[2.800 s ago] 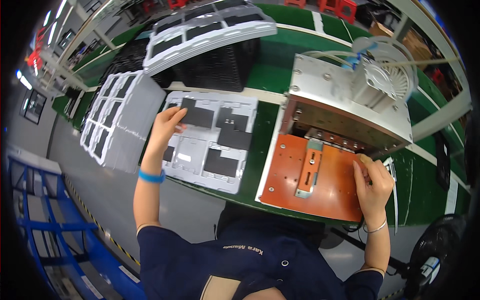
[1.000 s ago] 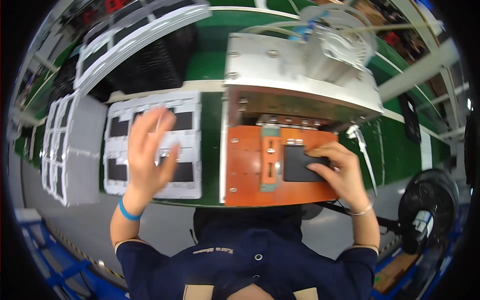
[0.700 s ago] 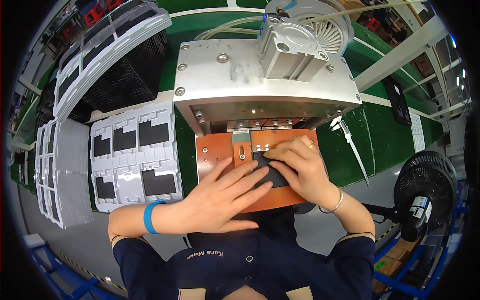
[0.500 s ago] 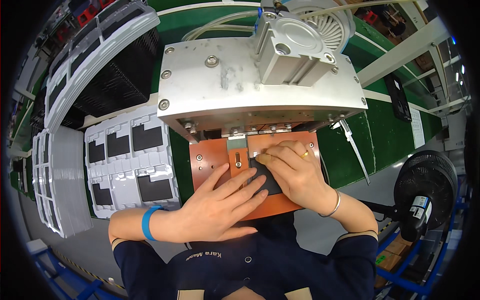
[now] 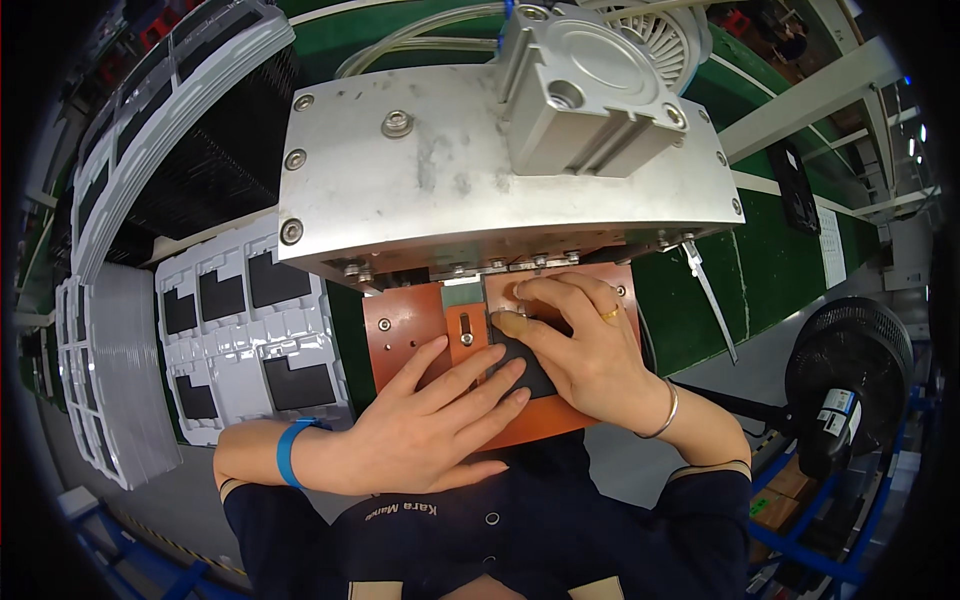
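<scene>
Hands meet on the orange plate (image 5: 400,330) under the metal press (image 5: 480,190). A dark flat part (image 5: 525,365) lies on that plate, just in front of the press opening, partly hidden by fingers. The right hand (image 5: 585,355) is curled over the part's far edge, thumb and fingertips pinching or pressing it at the slot below the press head; a ring and a bangle show on it. The left hand (image 5: 435,425) lies flat and spread, fingertips resting on the near edge of the part, holding nothing closed in its grip.

Judging by how things lie, the part is already on the plate and is being seated against the plate's guide block (image 5: 465,325); whether it sits fully home cannot be told, since the hands cover it. The press looks raised, so the pressing seems not yet done, and both hands are in its way.

To the left on the green tabletop (image 5: 700,290), a white tray (image 5: 250,335) holds more dark parts in its pockets, some pockets bare. Stacked trays (image 5: 110,360) stand further left. A fan (image 5: 845,375) stands at right.
</scene>
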`<state>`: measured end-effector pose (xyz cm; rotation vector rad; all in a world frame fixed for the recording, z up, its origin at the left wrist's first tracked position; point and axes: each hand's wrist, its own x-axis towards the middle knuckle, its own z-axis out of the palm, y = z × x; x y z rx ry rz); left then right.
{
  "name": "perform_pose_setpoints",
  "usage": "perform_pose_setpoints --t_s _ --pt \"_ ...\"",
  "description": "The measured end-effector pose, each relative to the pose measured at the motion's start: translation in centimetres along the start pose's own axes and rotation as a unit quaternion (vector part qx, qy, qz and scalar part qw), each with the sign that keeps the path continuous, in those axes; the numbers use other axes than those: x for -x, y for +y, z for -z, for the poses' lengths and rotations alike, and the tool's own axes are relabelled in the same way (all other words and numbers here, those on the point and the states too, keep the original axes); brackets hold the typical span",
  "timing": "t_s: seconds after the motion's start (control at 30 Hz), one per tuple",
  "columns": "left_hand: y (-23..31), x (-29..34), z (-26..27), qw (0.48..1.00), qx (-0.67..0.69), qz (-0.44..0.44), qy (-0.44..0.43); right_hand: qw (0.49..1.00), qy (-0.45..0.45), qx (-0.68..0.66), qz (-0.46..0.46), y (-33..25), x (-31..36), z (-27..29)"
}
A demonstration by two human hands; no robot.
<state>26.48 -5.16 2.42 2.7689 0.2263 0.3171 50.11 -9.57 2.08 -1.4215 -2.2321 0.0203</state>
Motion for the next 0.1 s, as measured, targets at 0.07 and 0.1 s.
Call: perform_pose_setpoints --t_s 0.07,0.1 --pt "0.04 0.02 0.07 1.0 0.003 0.008 -0.008 0.999 0.021 -0.017 -0.027 0.17 0.11 0.12" --pt "0.06 0.09 0.12 1.0 0.004 0.012 -0.012 0.997 0.042 -0.036 -0.046 0.59 0.55 0.25"
